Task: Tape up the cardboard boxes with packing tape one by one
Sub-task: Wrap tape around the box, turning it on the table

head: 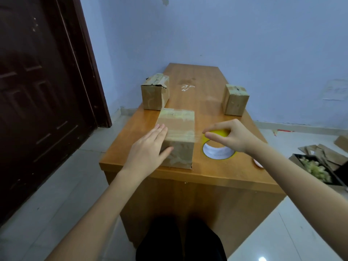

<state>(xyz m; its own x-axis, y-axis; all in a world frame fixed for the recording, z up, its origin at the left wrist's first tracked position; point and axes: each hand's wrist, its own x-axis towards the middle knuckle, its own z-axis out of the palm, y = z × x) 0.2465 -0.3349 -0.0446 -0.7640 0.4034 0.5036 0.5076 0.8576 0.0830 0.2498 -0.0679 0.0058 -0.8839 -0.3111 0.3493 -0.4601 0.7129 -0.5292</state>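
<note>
Pressing my flat left hand (150, 146) on the near box (177, 136) at the worktop (203, 110) front, my right grip (229, 136) pinches tape off the roll (218, 147); two far boxes (155, 93) look taped already, this one seems last

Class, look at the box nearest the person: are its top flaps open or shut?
Shut. The near box has flat flaps with tape bands across its top; the left hand lies flat against its side.
</note>
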